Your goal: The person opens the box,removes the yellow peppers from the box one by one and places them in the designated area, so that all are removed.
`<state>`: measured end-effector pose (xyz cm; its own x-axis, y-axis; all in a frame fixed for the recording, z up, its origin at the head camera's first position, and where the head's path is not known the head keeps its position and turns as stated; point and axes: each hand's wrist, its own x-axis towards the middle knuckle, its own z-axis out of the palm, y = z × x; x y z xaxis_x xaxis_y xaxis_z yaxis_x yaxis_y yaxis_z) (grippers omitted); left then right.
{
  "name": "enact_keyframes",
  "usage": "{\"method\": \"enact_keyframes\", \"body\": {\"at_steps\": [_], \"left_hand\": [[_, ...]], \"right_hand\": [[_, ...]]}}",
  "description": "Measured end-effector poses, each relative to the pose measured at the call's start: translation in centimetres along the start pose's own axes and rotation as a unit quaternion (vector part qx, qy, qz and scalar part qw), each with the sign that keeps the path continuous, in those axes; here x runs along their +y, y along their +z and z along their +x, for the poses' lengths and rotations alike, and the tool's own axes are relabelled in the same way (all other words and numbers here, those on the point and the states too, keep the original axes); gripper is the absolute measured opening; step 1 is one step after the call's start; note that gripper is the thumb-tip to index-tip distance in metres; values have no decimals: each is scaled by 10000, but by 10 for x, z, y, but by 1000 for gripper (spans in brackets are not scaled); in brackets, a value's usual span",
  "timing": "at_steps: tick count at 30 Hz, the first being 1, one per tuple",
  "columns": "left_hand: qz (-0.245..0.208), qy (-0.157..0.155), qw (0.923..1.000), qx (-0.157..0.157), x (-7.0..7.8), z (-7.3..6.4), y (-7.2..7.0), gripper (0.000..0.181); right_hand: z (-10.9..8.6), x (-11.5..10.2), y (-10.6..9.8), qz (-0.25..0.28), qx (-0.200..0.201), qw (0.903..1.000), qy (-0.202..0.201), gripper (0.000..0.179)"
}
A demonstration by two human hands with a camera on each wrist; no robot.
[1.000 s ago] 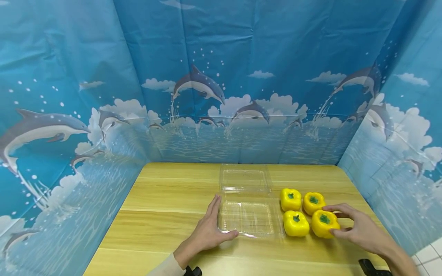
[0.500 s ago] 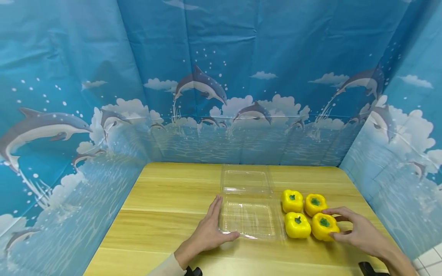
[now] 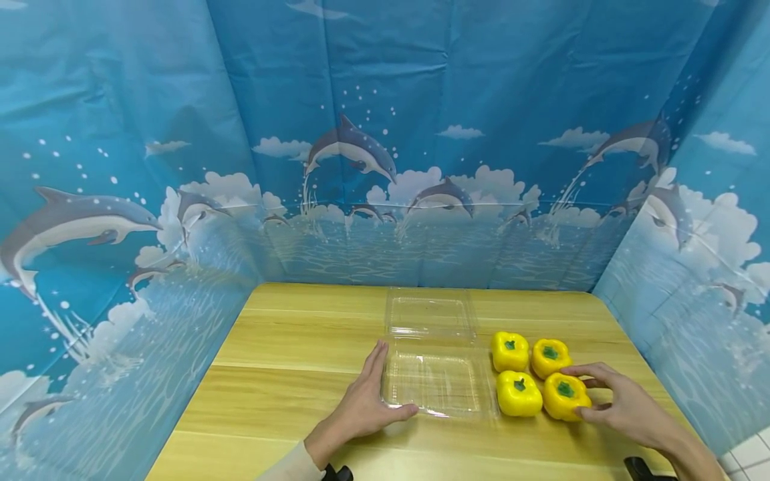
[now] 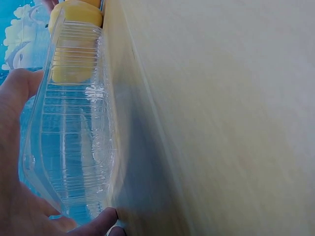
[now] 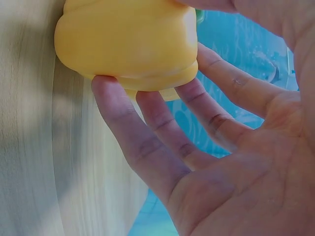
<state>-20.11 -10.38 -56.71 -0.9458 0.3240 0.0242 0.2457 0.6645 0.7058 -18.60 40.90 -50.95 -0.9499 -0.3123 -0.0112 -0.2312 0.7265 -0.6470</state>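
Spread at the near left corner of a clear plastic clamshell box point(image 3: 433, 384), my left hand point(image 3: 361, 404) touches its side and front edge with fairly straight fingers and thumb. The box lies with its lid point(image 3: 430, 314) folded back. My right hand point(image 3: 631, 404) grips the near right yellow bell pepper point(image 3: 565, 397) between thumb and fingers. In the right wrist view, the fingertips press against the side of that bell pepper point(image 5: 130, 42), which stands on the table. Other yellow bell peppers point(image 3: 519, 394) sit close beside it, stems up, right of the box.
The wooden table point(image 3: 271, 387) meets a blue dolphin-print curtain point(image 3: 373, 247) at its back and sides. White floor tiles point(image 3: 752, 447) show at the lower right. Black straps point(image 3: 640, 467) sit near the wrists.
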Motion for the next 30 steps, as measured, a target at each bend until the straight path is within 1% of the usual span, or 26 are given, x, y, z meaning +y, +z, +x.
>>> {"method": "enact_keyframes", "body": {"at_steps": [6, 13, 21, 23, 26, 30], "left_hand": [[35, -31, 10000, -9, 0, 1, 1, 142], [49, -13, 10000, 27, 0, 1, 2, 141], [0, -54, 10000, 38, 0, 1, 1, 142], [-20, -69, 10000, 40, -1, 1, 1, 141], [-16, -65, 10000, 48, -1, 2, 2, 141], [16, -44, 10000, 55, 0, 2, 1, 141]], "right_hand": [[0, 0, -1, 9, -57, 10000, -4, 60], [-1, 3, -1, 154, -76, 9998, -30, 61], [0, 6, 0, 400, -300, 9987, -49, 62], [0, 6, -1, 341, -303, 9989, -72, 62], [-1, 7, -1, 268, -296, 9990, -187, 62], [-3, 10, 1, 132, -59, 9988, -462, 60]]}}
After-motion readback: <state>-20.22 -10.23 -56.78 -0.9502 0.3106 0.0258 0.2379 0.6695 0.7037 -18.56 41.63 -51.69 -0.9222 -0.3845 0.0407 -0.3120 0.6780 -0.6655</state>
